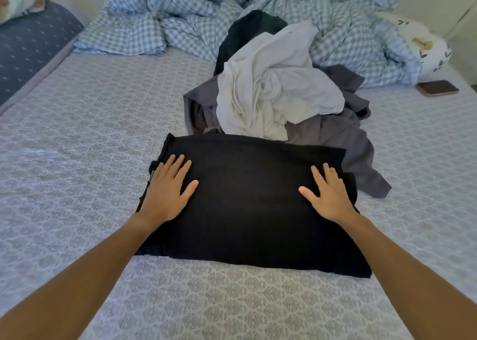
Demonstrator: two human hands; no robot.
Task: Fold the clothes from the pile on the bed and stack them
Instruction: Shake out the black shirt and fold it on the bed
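Note:
A black garment (247, 205) lies folded into a flat rectangle on the bed (77, 138) in front of me. My left hand (169, 188) presses flat on its left side with fingers spread. My right hand (329, 193) presses flat on its right side the same way. Behind the black garment sits the pile: a crumpled white garment (273, 91) on top, grey clothes (343, 138) beneath and to the right, and a dark garment (247, 32) at the back.
A bunched blue checked duvet (180, 17) fills the head of the bed. A phone (437, 88) lies at the right by a floral pillow (423, 42). A dark blue cushion (31, 45) borders the left edge. Patterned sheet stretches left of the black garment.

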